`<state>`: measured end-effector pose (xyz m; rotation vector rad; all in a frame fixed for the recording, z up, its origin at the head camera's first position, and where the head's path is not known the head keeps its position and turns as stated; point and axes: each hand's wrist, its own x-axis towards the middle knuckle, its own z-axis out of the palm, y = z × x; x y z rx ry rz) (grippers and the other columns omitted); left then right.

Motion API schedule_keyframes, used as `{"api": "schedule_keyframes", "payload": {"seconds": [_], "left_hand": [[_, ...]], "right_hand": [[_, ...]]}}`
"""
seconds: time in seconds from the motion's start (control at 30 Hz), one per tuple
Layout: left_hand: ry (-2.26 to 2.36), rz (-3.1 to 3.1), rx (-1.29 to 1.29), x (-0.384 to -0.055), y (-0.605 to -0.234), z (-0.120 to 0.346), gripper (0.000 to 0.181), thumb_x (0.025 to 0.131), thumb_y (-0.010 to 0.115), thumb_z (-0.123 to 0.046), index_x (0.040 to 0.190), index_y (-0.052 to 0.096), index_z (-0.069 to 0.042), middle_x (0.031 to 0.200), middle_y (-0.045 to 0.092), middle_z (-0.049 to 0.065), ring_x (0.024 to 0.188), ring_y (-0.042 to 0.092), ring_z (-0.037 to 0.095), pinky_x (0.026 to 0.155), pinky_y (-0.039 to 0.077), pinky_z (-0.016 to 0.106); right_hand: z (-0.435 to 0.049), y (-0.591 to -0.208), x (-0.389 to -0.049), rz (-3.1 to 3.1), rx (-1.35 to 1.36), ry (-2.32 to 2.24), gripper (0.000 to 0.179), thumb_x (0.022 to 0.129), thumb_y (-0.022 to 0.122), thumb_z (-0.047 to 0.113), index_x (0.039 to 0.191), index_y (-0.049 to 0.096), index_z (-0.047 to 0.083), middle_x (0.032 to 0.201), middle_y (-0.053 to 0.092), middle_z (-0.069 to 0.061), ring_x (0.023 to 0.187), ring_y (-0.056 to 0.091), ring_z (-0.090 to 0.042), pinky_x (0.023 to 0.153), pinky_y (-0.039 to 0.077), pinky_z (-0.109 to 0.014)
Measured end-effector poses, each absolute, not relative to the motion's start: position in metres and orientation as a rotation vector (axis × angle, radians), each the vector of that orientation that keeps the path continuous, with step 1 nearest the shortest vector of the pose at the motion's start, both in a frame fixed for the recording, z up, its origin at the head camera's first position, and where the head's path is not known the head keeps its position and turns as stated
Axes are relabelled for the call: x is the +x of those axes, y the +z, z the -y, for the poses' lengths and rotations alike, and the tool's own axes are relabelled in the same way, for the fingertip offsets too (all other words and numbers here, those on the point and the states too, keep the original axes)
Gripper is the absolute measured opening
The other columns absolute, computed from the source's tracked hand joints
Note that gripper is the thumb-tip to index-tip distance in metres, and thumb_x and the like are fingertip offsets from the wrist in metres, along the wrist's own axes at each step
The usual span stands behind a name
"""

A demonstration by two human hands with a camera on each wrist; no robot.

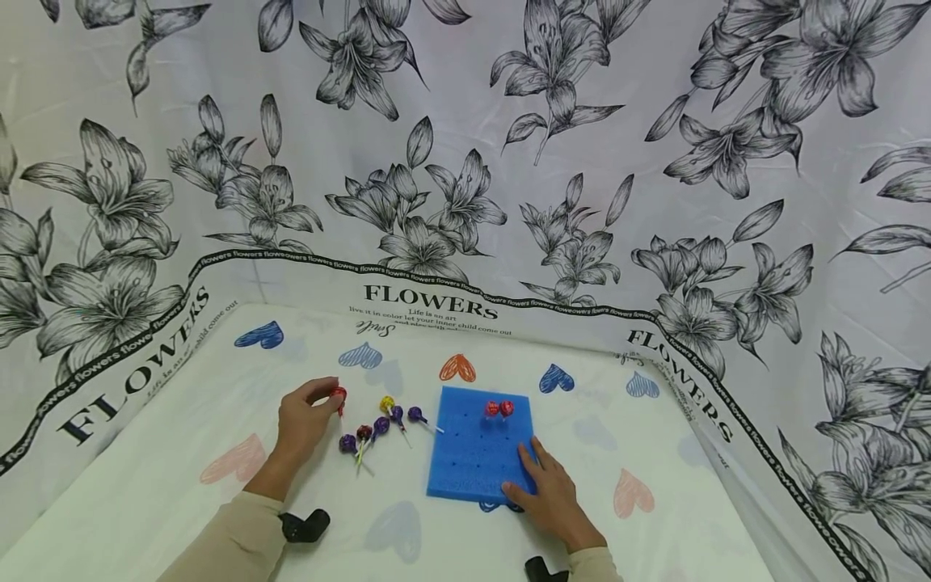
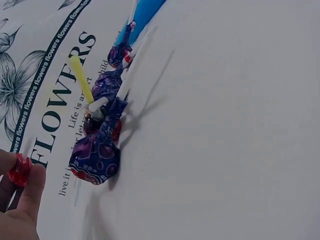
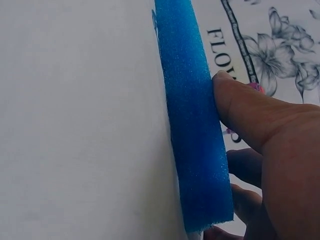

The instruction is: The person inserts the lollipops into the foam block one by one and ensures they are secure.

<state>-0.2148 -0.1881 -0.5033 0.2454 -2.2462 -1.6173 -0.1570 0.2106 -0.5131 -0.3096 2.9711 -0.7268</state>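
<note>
In the head view my left hand [image 1: 300, 420] pinches a red-wrapped lollipop [image 1: 339, 394] between thumb and fingers, above the cloth. Close to its right lie several lollipops: a purple one [image 1: 347, 443], a dark red one [image 1: 364, 433] and a yellow one [image 1: 387, 402] among them. Another purple lollipop [image 1: 414, 414] has its stick reaching the left edge of a blue foam block [image 1: 465, 469] with small holes. Two red lollipops [image 1: 506, 408] stand in the block's far right part. My right hand [image 1: 549, 489] rests against the block's near right corner, fingers fairly straight.
A white cloth [image 1: 349, 533] printed with hearts covers the table. Flower-printed fabric [image 1: 436, 202] rises behind and at both sides. Dark devices sit at both wrists, the left one [image 1: 305, 526] beside the sleeve.
</note>
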Motion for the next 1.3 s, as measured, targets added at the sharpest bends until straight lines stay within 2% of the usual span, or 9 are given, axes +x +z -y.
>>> {"api": "schedule_keyframes", "payload": {"seconds": [0.13, 0.23, 0.37, 0.47, 0.63, 0.73, 0.9, 1.13, 1.3], "left_hand": [[-1.663, 2.193, 0.233, -0.215, -0.496, 0.186, 0.035, 0.090, 0.068, -0.005, 0.124, 0.063, -0.001, 0.123, 0.061, 0.014, 0.115, 0.056, 0.030, 0.085, 0.049, 0.020], [-1.708, 2.156, 0.238, -0.215, -0.490, 0.183, 0.038, 0.090, 0.068, -0.006, 0.127, 0.062, -0.003, 0.124, 0.060, 0.014, 0.115, 0.056, 0.029, 0.082, 0.050, 0.019], [-1.811, 2.074, 0.213, -0.215, -0.482, 0.179, 0.039, 0.088, 0.069, -0.001, 0.126, 0.061, 0.000, 0.120, 0.061, 0.017, 0.108, 0.061, 0.027, 0.076, 0.051, 0.017], [-1.867, 2.025, 0.159, -0.213, -0.477, 0.177, 0.038, 0.087, 0.068, 0.003, 0.124, 0.060, 0.002, 0.118, 0.059, 0.021, 0.103, 0.063, 0.025, 0.077, 0.052, 0.019], [-1.940, 1.987, 0.106, -0.212, -0.472, 0.170, 0.039, 0.086, 0.071, -0.001, 0.123, 0.060, -0.002, 0.116, 0.057, 0.018, 0.093, 0.067, 0.018, 0.077, 0.053, 0.021], [-2.023, 1.954, 0.048, -0.212, -0.467, 0.165, 0.038, 0.087, 0.071, 0.000, 0.123, 0.059, -0.002, 0.116, 0.055, 0.018, 0.090, 0.069, 0.019, 0.077, 0.054, 0.025], [-2.111, 1.927, -0.038, -0.212, -0.457, 0.156, 0.035, 0.088, 0.068, 0.002, 0.121, 0.057, 0.003, 0.118, 0.053, 0.021, 0.092, 0.069, 0.021, 0.081, 0.053, 0.027], [-2.113, 1.905, -0.066, -0.216, -0.448, 0.143, 0.032, 0.088, 0.072, -0.008, 0.112, 0.060, 0.009, 0.112, 0.058, 0.023, 0.092, 0.069, 0.023, 0.081, 0.054, 0.025], [-2.110, 1.891, -0.096, -0.219, -0.444, 0.133, 0.034, 0.087, 0.073, -0.009, 0.114, 0.062, 0.008, 0.112, 0.058, 0.022, 0.093, 0.068, 0.022, 0.079, 0.054, 0.026]], "right_hand": [[-0.210, -0.513, -0.156, -2.966, -0.302, -0.724, 0.081, 0.088, 0.063, 0.053, 0.148, 0.038, 0.005, 0.155, 0.022, -0.020, 0.136, 0.022, -0.049, 0.102, 0.022, -0.069], [-0.210, -0.513, -0.156, -2.964, -0.298, -0.729, 0.081, 0.088, 0.063, 0.052, 0.148, 0.038, 0.005, 0.155, 0.022, -0.020, 0.136, 0.022, -0.050, 0.102, 0.021, -0.070], [-0.210, -0.513, -0.156, -2.963, -0.295, -0.733, 0.081, 0.088, 0.063, 0.053, 0.148, 0.038, 0.005, 0.155, 0.022, -0.020, 0.136, 0.022, -0.050, 0.102, 0.021, -0.070], [-0.210, -0.514, -0.156, -2.964, -0.292, -0.722, 0.081, 0.088, 0.062, 0.053, 0.148, 0.038, 0.005, 0.155, 0.022, -0.019, 0.136, 0.022, -0.049, 0.102, 0.021, -0.070], [-0.210, -0.514, -0.156, -2.967, -0.303, -0.730, 0.081, 0.088, 0.062, 0.054, 0.148, 0.038, 0.005, 0.155, 0.023, -0.020, 0.136, 0.022, -0.050, 0.102, 0.021, -0.070], [-0.210, -0.514, -0.156, -2.972, -0.307, -0.732, 0.081, 0.088, 0.061, 0.054, 0.148, 0.037, 0.005, 0.155, 0.022, -0.019, 0.136, 0.021, -0.049, 0.103, 0.021, -0.069], [-0.211, -0.514, -0.156, -2.972, -0.307, -0.737, 0.081, 0.088, 0.061, 0.055, 0.148, 0.037, 0.005, 0.155, 0.022, -0.019, 0.136, 0.021, -0.049, 0.103, 0.020, -0.069], [-0.210, -0.513, -0.154, -2.979, -0.310, -0.719, 0.080, 0.088, 0.061, 0.054, 0.148, 0.038, 0.005, 0.155, 0.023, -0.020, 0.135, 0.023, -0.050, 0.103, 0.021, -0.069], [-0.210, -0.510, -0.154, -2.970, -0.311, -0.721, 0.080, 0.089, 0.062, 0.053, 0.148, 0.037, 0.005, 0.155, 0.023, -0.020, 0.135, 0.022, -0.050, 0.103, 0.021, -0.069]]}}
